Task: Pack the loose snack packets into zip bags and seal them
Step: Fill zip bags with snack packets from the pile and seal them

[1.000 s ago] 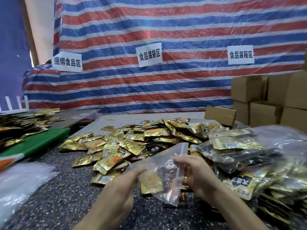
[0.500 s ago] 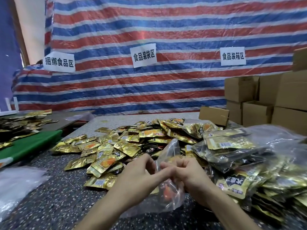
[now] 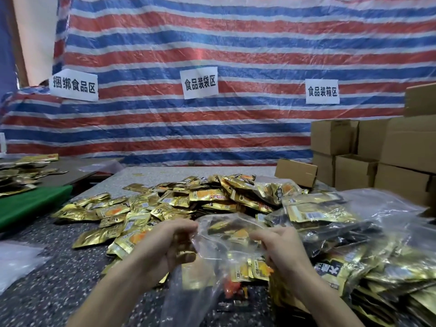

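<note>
Bag between both hands

a red, white and blue striped tarp covers the back wall, with three white paper signs stuck on it. brown cardboard boxes are stacked at the right. a speckled grey tabletop spreads below, with a green surface at its left.

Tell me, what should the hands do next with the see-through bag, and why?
Probably press the top edge of the zip bag shut. The left hand and right hand pinch its two ends, and snack packets already sit inside.
</note>
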The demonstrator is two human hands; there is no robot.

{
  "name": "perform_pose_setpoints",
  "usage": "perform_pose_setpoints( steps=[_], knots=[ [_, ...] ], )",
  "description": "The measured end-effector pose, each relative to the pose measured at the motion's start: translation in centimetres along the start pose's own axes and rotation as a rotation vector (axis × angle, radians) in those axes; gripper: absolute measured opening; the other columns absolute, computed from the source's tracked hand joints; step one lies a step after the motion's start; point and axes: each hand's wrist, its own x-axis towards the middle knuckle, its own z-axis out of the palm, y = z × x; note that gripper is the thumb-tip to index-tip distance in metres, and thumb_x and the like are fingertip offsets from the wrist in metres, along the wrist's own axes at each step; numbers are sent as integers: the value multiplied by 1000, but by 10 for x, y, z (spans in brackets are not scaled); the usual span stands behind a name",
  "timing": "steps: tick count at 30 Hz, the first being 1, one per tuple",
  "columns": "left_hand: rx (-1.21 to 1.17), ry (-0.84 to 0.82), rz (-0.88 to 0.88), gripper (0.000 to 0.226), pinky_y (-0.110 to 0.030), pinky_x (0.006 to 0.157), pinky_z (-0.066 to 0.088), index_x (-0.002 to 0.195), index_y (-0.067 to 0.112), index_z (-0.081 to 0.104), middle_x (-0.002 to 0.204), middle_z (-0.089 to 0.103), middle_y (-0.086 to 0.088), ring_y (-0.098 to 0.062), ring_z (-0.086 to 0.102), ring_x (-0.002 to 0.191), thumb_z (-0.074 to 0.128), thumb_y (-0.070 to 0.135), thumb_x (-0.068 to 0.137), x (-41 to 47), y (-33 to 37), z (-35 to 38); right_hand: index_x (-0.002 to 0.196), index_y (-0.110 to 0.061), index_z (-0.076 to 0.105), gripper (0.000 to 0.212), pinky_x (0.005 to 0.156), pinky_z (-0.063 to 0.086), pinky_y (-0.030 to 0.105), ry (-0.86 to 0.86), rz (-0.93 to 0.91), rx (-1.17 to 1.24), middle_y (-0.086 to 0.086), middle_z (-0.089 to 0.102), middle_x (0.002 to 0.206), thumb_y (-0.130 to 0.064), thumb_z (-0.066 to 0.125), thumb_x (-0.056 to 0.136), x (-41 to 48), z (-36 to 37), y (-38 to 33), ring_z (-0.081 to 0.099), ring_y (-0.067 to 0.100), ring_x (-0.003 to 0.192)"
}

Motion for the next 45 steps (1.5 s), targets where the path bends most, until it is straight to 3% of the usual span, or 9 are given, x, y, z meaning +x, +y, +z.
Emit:
perform_pose_setpoints(
  steps=[4,8,14,19,22,27,31,34,45],
  knots=[
    [97,-9,49,35,-23,54,50,101,-5,65,80,69,-9,-11,63,57,65,25,85,-7,-3,5,54,-16,57,39,40,29,21,-202,32,98,0,49,54,-33,74,84,-8,9,-8,36,11,42],
    [467,251,313,8,-15,48,46,99,20,61,91,70,-2,-2,65,61,60,27,97,-16,-6,12,41,-20,52,50,38,27,17,-174,19,-13,-2,44,48,-10,63,89,-14,19,-11,33,10,38],
    [886,276,386,76,-23,68,47,91,33,45,92,57,12,-5,54,81,52,93,45,-37,-9,29,42,-22,42,50,37,23,18,-40,31,-246,-7,32,40,-26,65,87,-20,29,-16,23,11,38],
    [653,291,452,18,-28,57,53,87,25,53,82,65,4,-5,58,64,70,28,82,-35,-7,29,48,-22,37,45,41,17,24,-85,-8,-682,-10,27,42,-34,61,84,-18,24,-36,22,12,40],
    [408,322,437,9,-28,45,53,85,11,60,71,72,-5,-15,66,54,60,5,92,-31,-3,20,41,-13,53,60,37,27,17,-221,63,-545,-8,44,39,-46,66,88,-9,15,-64,34,10,34],
    [300,423,448,13,-21,38,45,80,8,62,64,72,-5,-15,62,42,66,9,92,-25,-2,12,71,-7,71,58,43,45,25,29,-182,-364,7,62,54,-56,54,96,48,9,-87,54,9,43],
    [320,434,461,12,-21,43,49,81,11,60,64,73,1,-11,62,43,67,10,91,-23,-5,13,102,-18,67,13,82,57,41,145,-446,-932,2,71,96,-23,55,99,111,19,-58,66,18,89],
    [343,459,456,16,-24,43,51,84,14,53,66,72,8,-10,63,44,67,10,91,-22,-8,14,119,-18,61,30,95,47,37,145,-522,-1388,2,65,116,-11,49,93,150,24,-26,54,23,110],
    [426,493,473,21,-39,52,58,77,13,53,64,72,4,-21,68,51,71,9,88,-15,-14,13,107,-18,70,28,114,27,49,427,-503,-1482,4,69,121,-14,45,96,182,28,-12,44,31,137]
  ],
)
